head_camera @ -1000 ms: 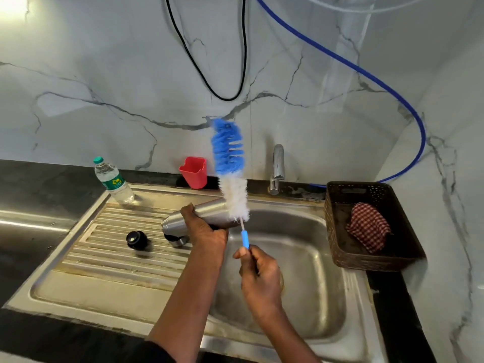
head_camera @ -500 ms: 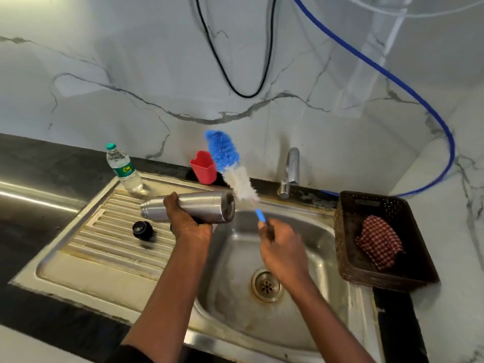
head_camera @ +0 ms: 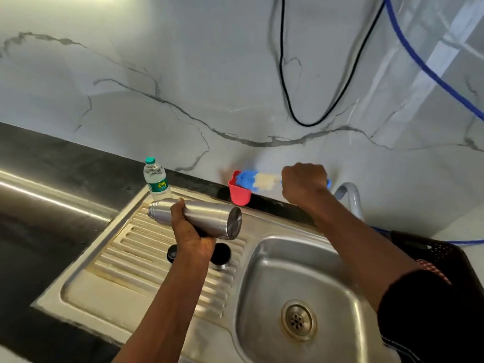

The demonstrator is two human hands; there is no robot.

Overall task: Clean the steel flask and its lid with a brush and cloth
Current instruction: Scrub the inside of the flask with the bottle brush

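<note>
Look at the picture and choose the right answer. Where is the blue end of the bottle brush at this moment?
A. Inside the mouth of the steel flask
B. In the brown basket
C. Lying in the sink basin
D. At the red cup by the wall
D. The right hand holds the bottle brush sideways, its blue end at the rim of the red cup, apart from the steel flask gripped in the left hand.

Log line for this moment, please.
left hand: holds steel flask sideways over drainboard | right hand: brush tip at red cup
</note>
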